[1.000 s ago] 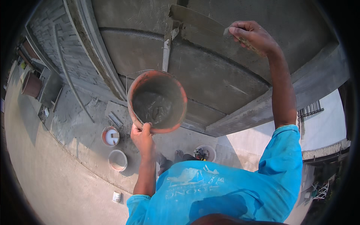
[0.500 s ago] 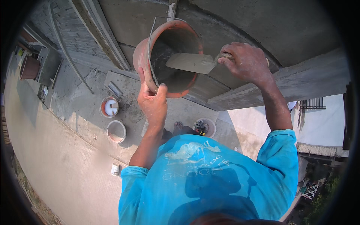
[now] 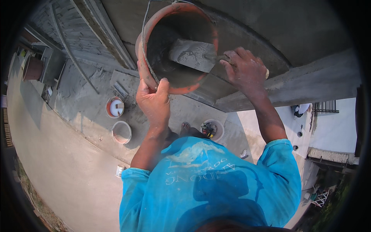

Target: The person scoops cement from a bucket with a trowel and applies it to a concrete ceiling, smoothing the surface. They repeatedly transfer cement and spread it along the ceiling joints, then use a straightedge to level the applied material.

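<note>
Fingers of our left hand [image 3: 154, 102] curl tight over the lower rim of the orange bucket [image 3: 176, 48], holding it up high, tipped so its mouth faces us. Our right hand [image 3: 245, 71] is closed around the handle of the trowel [image 3: 193, 54], whose mortar-smeared blade sits inside the bucket. Down on the grey floor stand two smaller pails [image 3: 115, 107] [image 3: 121, 132], close together.
</note>
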